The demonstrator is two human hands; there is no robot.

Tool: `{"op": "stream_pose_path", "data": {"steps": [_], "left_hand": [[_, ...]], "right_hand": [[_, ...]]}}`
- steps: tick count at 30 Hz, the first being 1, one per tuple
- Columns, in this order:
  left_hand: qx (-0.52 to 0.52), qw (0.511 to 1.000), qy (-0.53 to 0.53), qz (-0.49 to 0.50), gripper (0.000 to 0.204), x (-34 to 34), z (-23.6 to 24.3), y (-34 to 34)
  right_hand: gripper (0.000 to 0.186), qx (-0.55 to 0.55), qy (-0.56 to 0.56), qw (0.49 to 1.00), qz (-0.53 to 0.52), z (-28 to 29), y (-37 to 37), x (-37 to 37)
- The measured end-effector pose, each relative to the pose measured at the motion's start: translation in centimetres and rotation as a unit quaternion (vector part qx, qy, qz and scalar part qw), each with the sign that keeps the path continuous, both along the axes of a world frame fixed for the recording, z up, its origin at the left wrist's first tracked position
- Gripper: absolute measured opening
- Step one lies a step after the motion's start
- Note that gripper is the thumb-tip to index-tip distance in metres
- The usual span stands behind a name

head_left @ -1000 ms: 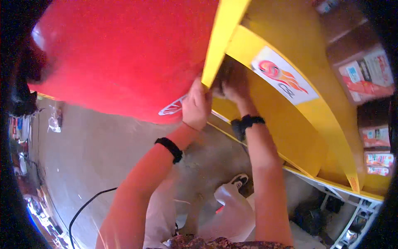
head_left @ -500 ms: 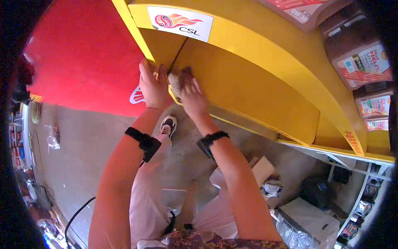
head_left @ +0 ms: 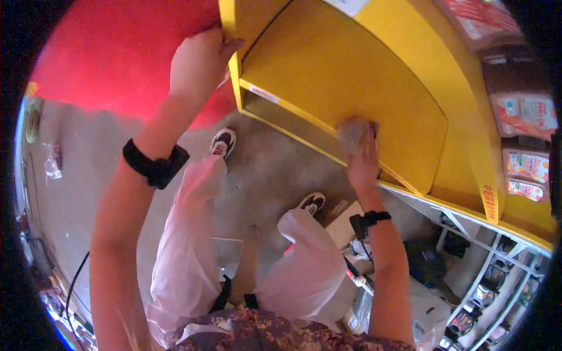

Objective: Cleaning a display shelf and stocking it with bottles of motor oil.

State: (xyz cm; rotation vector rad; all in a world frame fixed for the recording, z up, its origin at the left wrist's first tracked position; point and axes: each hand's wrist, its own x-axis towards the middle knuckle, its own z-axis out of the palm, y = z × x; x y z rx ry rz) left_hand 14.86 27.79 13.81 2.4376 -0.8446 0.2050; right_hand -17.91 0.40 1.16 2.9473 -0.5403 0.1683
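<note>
While my left hand (head_left: pixel 199 67) clasps the front corner of the yellow shelf (head_left: pixel 345 76), my right hand (head_left: pixel 363 164) presses a grey cloth (head_left: pixel 353 131) flat against the shelf's underside near its lower edge, fingers spread over it rather than closed around it. Beside the left hand sits a red panel (head_left: pixel 117 52). Below lies the concrete floor (head_left: pixel 269 169).
</note>
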Motion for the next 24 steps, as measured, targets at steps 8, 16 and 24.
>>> {"op": "stream_pose_path", "data": {"steps": [8,16,24], "left_hand": [[0.101,0.995,0.014,0.021,0.028,-1.1,2.4,-0.7],[0.12,0.993,-0.012,0.012,0.038,-0.1,2.1,-0.4],[0.162,0.986,-0.036,-0.029,0.037,1.9,0.8,-0.6]], "right_hand": [[0.043,0.104,-0.132,0.971,0.168,-1.0,12.7,21.3],[0.035,-0.022,-0.164,0.965,0.201,-2.3,14.2,25.1],[0.044,-0.072,-0.069,0.981,0.166,-2.0,4.4,12.3]]}}
